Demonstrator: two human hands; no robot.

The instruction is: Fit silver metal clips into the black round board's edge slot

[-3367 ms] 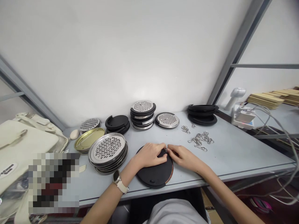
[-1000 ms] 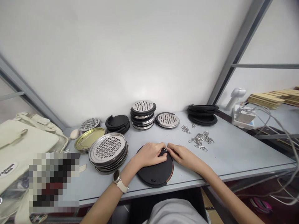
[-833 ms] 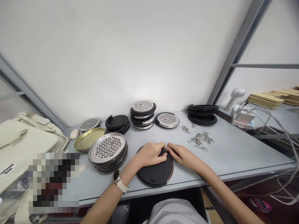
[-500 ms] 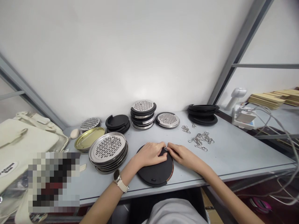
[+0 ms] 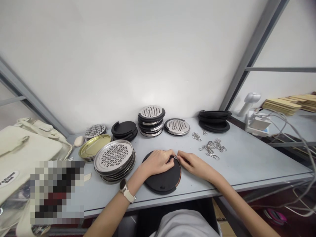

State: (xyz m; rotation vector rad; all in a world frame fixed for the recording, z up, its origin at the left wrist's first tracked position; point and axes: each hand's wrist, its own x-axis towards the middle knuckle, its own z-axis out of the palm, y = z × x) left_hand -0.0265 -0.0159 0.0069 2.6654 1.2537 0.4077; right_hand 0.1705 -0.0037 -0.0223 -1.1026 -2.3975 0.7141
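A black round disc (image 5: 161, 179) rests on the table in front of me, with a reddish-brown strip along its right edge and a small black knob near its lower rim. My left hand (image 5: 159, 163) lies over its upper part, fingers curled and gripping it at the far right rim. At that rim a small metal clip (image 5: 175, 157) shows between both hands' fingertips. My right hand (image 5: 194, 164) pinches this clip from the right. To the right lies a loose pile of metal spring clips (image 5: 212, 146). Left of the disc stands a stack of round metal grater plates (image 5: 115, 156).
Gold round lids (image 5: 95, 146) lie at the left, beside a cream bag (image 5: 29, 148). Against the wall stand black discs (image 5: 124, 129), a tall grater stack (image 5: 151, 120), a single grater (image 5: 177, 126) and black rings (image 5: 214, 121). A power strip (image 5: 258, 125) with cables is at the right.
The black disc has shifted slightly left and away from me, turning a little. Both hands stay at its far right rim, the fingertips still around the metal clip.
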